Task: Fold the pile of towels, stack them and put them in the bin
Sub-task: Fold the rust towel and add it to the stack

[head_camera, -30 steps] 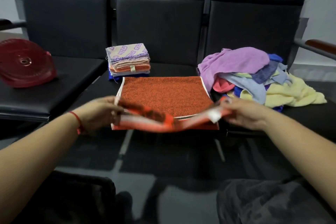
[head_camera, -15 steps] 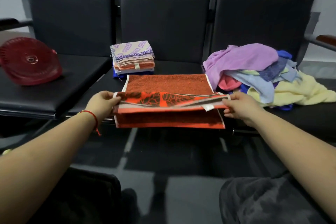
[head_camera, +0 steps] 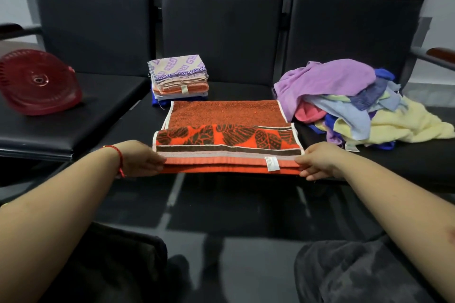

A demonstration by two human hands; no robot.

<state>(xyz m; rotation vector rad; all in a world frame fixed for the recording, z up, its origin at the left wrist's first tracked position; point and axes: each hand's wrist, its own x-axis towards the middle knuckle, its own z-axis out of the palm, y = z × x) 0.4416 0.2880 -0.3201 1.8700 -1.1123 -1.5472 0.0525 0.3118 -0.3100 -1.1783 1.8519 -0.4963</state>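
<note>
Head view, hands (head_camera: 142,158) (head_camera: 317,161) pinching orange towel (head_camera: 226,135) ends, middle seat (head_camera: 236,91)

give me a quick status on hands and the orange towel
Left hand and right hand grip the near ends of the orange towel, partly folded on the seat. Folded stack behind it, unfolded pile to the right. Nothing blocking.
</note>
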